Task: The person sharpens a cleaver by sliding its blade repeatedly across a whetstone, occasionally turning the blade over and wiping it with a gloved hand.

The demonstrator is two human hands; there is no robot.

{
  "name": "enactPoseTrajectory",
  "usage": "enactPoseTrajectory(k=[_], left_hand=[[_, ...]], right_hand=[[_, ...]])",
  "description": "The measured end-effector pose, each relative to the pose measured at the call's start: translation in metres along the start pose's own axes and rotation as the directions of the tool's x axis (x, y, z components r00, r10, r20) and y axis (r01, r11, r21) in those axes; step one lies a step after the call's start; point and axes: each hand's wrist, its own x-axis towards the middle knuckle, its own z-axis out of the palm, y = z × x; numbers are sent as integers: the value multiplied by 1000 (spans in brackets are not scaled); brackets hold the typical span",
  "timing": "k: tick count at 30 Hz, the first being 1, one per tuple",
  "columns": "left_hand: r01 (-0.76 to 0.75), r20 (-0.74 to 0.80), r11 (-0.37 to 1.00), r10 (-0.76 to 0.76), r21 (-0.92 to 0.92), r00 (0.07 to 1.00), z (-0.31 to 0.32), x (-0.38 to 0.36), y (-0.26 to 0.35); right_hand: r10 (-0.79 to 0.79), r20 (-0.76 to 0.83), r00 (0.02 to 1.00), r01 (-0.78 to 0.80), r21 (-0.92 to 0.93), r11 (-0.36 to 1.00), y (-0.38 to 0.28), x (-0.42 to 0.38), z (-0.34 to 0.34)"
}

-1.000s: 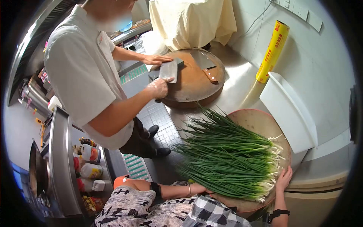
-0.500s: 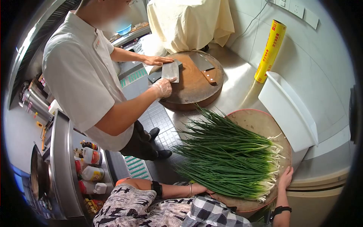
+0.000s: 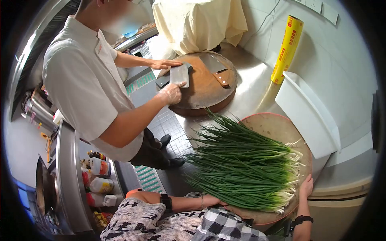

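Note:
A round chopping board with a red rim lies in front of me. Across it is a thick layer of green scallions, white root ends at the right, green tips hanging past the left edge. My right hand is closed around the board's right rim, near the roots. At the near left rim, my left hand grips the board just under the scallion leaves, its fingers partly hidden.
Opposite, a person in white presses a cleaver on a dark sharpening stone, on a thick round wooden block. Another cleaver lies there. A white plastic bin and a yellow film roll stand by the wall.
The view has shifted slightly. Both my hands keep their places on the board, and the scallions lie as before. The other person's hands stay on the cleaver.

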Motion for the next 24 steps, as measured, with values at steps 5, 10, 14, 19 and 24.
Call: enactPoseTrajectory(k=[5, 10, 14, 19, 24], left_hand=[[-56, 6, 991, 56, 121, 998, 1, -2, 5], [-103, -25, 966, 112, 238, 993, 13, -20, 33], [-136, 43, 971, 130, 196, 991, 0, 1, 4], [-174, -2, 948, 181, 268, 983, 2, -3, 6], [-162, 39, 937, 157, 309, 987, 4, -8, 13]], right_hand=[[44, 34, 998, -45, 30, 999, -8, -6, -10], [52, 50, 997, -54, 36, 998, -4, -1, -4], [54, 61, 997, -56, 25, 998, 0, 1, -1], [47, 50, 998, -48, 23, 999, -1, 3, 0], [43, 37, 998, -44, 25, 999, -1, 1, -1]])
